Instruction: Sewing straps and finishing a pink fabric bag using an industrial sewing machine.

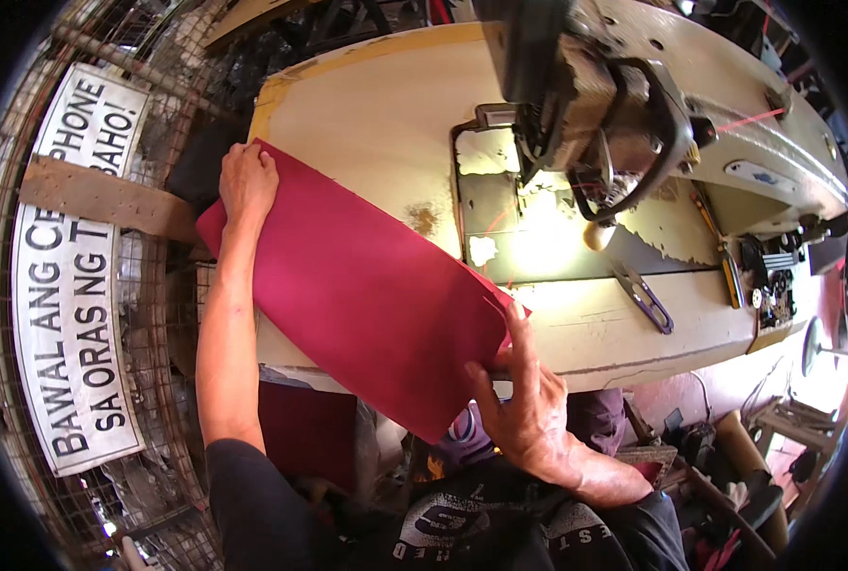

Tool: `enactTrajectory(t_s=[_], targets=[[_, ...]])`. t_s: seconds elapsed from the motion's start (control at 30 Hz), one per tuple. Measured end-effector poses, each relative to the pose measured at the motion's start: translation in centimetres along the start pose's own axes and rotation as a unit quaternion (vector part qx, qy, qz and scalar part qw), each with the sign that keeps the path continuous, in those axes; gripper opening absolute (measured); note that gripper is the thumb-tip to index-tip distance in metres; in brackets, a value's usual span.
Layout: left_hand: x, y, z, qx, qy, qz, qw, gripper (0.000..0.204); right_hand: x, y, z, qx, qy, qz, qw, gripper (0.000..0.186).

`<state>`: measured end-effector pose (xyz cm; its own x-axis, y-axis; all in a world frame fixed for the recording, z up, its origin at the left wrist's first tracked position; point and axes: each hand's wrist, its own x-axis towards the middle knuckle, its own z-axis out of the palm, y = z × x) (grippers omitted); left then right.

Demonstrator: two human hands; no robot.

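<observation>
A dark red sheet of fabric [367,285], apparently folded over, lies slantwise across the near left part of the sewing machine table [357,114] and hangs over its front edge. My left hand [249,181] is closed on the sheet's far left corner. At its right end, my right hand [529,404] grips the edge, with the thumb against the fabric and the index finger stretched along the corner; the other fingers are partly hidden. The sewing machine's needle area [538,181] is lit, beyond the sheet and to the right. Neither hand touches it.
Thread snips [645,300] lie right of the fabric near the front edge. A yellow-handled tool [729,276] and small machine parts [778,285] sit further right. A wire mesh wall with a white sign [72,285] and a wooden slat [110,198] borders the left side.
</observation>
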<state>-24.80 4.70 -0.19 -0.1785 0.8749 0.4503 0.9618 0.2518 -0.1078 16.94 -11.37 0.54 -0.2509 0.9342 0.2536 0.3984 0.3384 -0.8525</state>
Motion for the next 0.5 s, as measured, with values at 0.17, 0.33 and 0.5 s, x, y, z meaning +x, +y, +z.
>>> enactTrajectory(t_s=[0.17,0.33,0.5], targets=[[-0.2,0.8,-1.0,-0.001,-0.065,-0.010,0.998,0.039,0.2,0.8,-0.8,-0.119,-0.071,-0.187,0.973,0.077],[-0.9,1.5,-1.4,-0.009,-0.124,-0.029,0.992,0.053,0.1,-0.1,-0.6,-0.185,-0.103,-0.131,0.969,0.062],[-1.8,1.5,0.1,0.003,-0.130,-0.041,0.991,0.067,0.3,-0.2,-0.6,-0.264,-0.102,-0.105,0.953,0.056]])
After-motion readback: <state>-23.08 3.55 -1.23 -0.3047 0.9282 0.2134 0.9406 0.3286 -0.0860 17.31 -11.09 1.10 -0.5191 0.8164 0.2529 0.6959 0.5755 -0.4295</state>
